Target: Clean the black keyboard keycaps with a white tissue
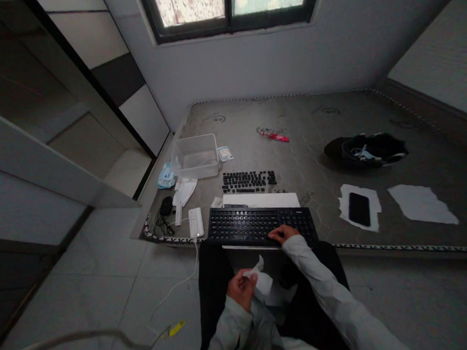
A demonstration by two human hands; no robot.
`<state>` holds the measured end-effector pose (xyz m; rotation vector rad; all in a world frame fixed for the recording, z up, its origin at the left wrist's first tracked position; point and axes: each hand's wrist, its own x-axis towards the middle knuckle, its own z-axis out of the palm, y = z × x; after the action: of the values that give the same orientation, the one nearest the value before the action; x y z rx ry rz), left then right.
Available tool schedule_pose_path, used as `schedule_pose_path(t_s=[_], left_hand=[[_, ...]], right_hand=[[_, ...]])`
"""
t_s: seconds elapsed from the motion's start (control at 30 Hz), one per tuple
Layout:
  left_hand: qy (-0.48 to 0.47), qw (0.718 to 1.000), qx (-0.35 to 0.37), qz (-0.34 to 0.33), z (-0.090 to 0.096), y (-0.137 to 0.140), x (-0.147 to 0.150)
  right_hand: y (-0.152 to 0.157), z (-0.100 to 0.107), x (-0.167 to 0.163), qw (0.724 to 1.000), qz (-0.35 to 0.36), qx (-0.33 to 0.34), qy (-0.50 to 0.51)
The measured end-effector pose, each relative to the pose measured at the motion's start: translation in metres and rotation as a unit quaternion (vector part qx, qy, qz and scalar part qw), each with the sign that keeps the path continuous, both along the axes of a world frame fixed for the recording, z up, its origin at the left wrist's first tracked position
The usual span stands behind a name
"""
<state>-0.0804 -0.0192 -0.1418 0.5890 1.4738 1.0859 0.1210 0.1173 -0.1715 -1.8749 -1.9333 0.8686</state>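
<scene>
A black keyboard (245,225) lies across my knees at the mattress edge; most of its main area looks stripped of keycaps. My right hand (283,234) is at its near edge, right of the middle, fingers bent together and touching it; anything between the fingertips is too small to make out. Over my lap, my left hand (242,288) is closed on a crumpled white tissue (264,284). Beyond the keyboard, black keycaps (248,180) are laid out in rows on the mattress. A white flat sheet or board (261,200) shows just behind the keyboard.
Left on the mattress (304,162) are a clear plastic box (197,169), a mouse (166,206), a white power strip (196,223) and packets. To the right lie a phone (358,209) on paper, another paper sheet (422,204) and a dark bag (365,151). A red-handled item (275,136) lies farther back.
</scene>
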Motion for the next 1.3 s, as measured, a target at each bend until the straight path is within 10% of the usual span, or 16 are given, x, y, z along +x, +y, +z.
schedule_pose_path(t_s=[1.3], left_hand=[[0.01,0.999,0.009,-0.046,0.002,0.0,0.002]], right_hand=[[-0.019,-0.004,-0.01,0.992,-0.017,0.106,-0.07]])
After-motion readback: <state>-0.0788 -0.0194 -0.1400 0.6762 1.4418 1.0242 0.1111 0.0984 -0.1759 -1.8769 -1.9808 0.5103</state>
